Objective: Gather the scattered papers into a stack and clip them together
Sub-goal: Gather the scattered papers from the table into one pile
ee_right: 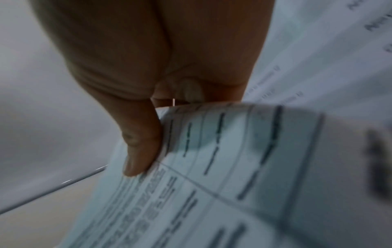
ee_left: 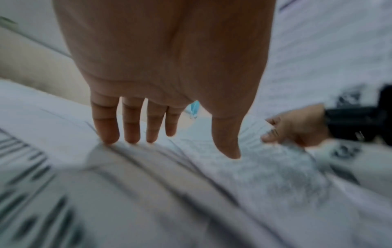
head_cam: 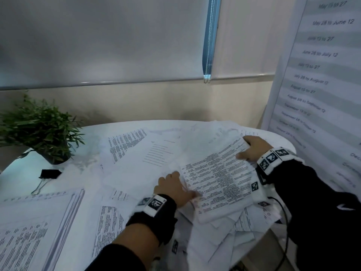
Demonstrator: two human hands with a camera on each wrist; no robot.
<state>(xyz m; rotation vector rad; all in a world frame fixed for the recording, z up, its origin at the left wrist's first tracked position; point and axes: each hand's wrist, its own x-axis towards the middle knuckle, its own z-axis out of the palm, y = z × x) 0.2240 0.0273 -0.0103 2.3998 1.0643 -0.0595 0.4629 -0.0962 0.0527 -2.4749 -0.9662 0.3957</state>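
Printed white papers lie scattered over a round white table [head_cam: 91, 132]. A densely printed sheet [head_cam: 218, 180] tops a loose pile at the right. My right hand [head_cam: 252, 147] pinches its far corner, thumb on top [ee_right: 140, 151] and fingers underneath. My left hand [head_cam: 173, 188] lies flat on the papers beside that sheet's near-left edge, fingers straight [ee_left: 131, 127] with their tips on paper. A black binder clip [head_cam: 49, 174] lies alone at the left, next to the plant.
A potted green plant [head_cam: 39, 130] stands at the table's far left. A large sheet of dates [head_cam: 320, 79] hangs at the right. A black cable [head_cam: 283, 222] runs past the table's right edge. More sheets [head_cam: 29, 231] cover the near left.
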